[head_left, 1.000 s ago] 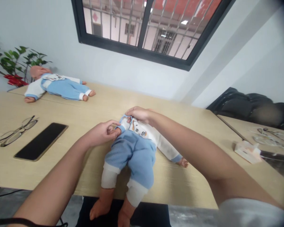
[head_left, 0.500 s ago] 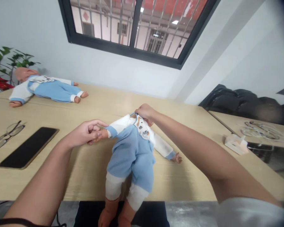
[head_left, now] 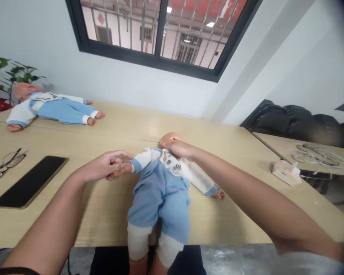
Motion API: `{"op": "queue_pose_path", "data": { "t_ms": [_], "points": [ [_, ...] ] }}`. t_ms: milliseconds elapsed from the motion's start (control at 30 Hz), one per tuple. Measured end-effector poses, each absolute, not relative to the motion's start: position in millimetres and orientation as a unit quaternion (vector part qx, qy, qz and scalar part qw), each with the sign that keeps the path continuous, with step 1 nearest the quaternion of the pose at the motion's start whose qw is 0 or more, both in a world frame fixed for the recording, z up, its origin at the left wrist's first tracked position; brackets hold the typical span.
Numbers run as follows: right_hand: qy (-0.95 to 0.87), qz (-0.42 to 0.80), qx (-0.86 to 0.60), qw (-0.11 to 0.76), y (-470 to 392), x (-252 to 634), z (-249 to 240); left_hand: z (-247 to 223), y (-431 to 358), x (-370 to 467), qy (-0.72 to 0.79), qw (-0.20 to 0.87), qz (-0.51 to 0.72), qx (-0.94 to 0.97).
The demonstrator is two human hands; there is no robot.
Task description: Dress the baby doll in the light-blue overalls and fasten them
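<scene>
A doll (head_left: pixel 160 187) in a blue and white outfit lies on its back at the table's front edge, its legs hanging past it. My left hand (head_left: pixel 110 164) is closed round the doll's hand at the left. At the collar, under the doll's head (head_left: pixel 172 138), is my right hand (head_left: pixel 179 148); its fingers are mostly hidden behind the hand and what they grip cannot be made out. A cartoon-face bib (head_left: pixel 172 164) covers the chest. The doll's other arm (head_left: pixel 202 178) stretches out to the right.
On the wooden table (head_left: pixel 126 114), a second doll (head_left: pixel 60 109) lies back left, near a plant (head_left: pixel 20 74). A phone (head_left: pixel 31 181) and glasses (head_left: pixel 7 166) are at the left. A white box (head_left: pixel 286 172) and cables (head_left: pixel 318 156) are at the right.
My right hand has moved down with the collar, and the doll's head now shows above it. The doll's upper body lies lower. My left hand keeps its hold.
</scene>
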State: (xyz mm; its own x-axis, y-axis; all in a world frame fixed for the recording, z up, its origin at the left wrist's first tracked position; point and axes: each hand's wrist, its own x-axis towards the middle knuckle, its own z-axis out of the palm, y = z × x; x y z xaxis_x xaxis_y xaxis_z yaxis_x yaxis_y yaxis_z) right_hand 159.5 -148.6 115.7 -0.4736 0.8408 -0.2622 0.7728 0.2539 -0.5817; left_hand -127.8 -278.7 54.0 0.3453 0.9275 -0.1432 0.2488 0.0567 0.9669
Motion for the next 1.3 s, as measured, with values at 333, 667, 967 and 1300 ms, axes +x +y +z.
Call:
{"op": "queue_pose_path", "data": {
  "t_ms": [333,667,967,1300],
  "points": [
    [-0.912,0.076,-0.368,0.163,-231.0,193.6,84.8,51.9,-280.4,-126.2,0.525,0.577,0.198,0.593],
    [-0.941,0.074,-0.279,0.178,-238.5,197.2,70.8,50.0,-278.5,-113.8,0.521,0.564,0.176,0.615],
    [-0.926,0.115,-0.331,0.14,-184.6,168.2,106.7,45.5,-272.2,-98.3,0.574,0.465,0.19,0.646],
    [-0.864,0.286,-0.412,0.053,-102.1,66.0,97.9,49.0,-271.2,-91.9,0.571,0.42,0.216,0.671]
  ]
}}
